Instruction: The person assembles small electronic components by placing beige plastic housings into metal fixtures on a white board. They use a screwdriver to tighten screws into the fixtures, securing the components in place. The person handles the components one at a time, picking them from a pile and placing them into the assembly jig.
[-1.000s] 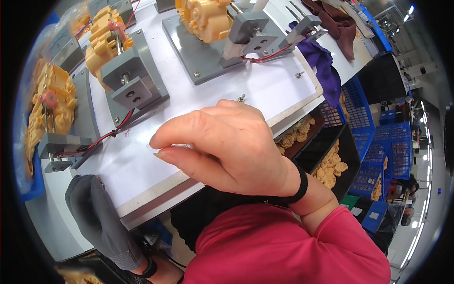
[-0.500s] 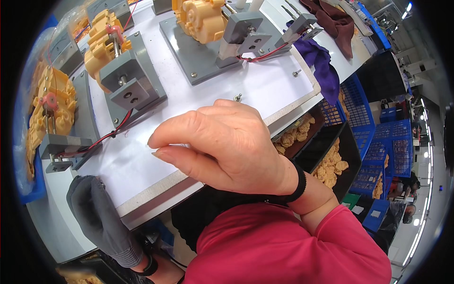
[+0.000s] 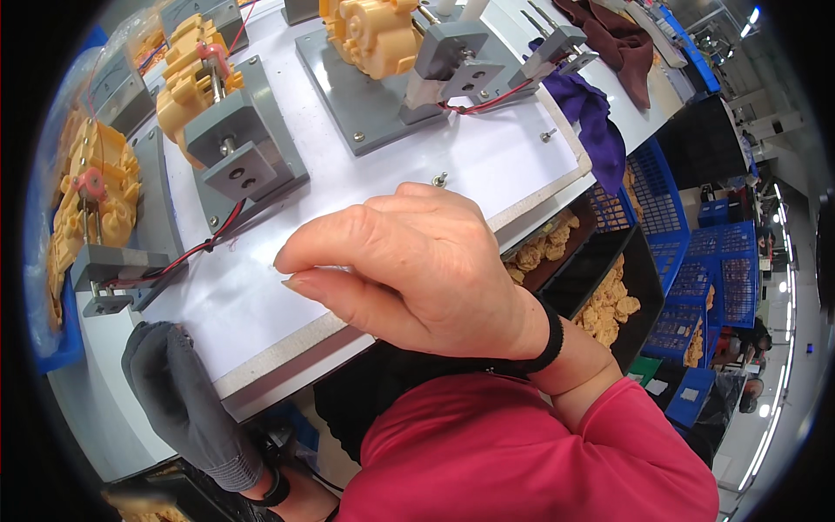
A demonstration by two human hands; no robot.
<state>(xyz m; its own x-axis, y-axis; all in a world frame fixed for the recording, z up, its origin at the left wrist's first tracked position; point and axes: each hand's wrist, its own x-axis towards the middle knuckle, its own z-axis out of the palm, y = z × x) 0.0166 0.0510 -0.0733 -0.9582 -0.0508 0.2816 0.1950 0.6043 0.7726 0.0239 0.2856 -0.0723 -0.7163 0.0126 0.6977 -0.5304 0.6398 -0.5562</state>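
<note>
My bare right hand (image 3: 417,270) hovers over the white-covered board (image 3: 252,322) near its front edge. Its fingers curl inward, and thumb and index tips nearly meet with nothing visible between them. A dark grey glove covers my left hand (image 3: 174,391), resting at the front-left table edge; its fingers are folded out of sight. Beyond my hands stand grey test fixtures (image 3: 248,143) wired in red and black. Yellow plastic gear housings (image 3: 370,39) sit in them, one at the left (image 3: 96,191) with a pink part (image 3: 90,184). A small metal screw (image 3: 439,180) stands just past my right knuckles.
Grey panel meters (image 3: 122,96) stand at the far left. Purple (image 3: 587,113) and maroon cloths (image 3: 613,43) lie at the right. Beside the table, a black bin (image 3: 578,270) holds yellow parts (image 3: 609,304), with blue crates (image 3: 722,270) beyond. Another screw (image 3: 547,136) sits near the board's right edge.
</note>
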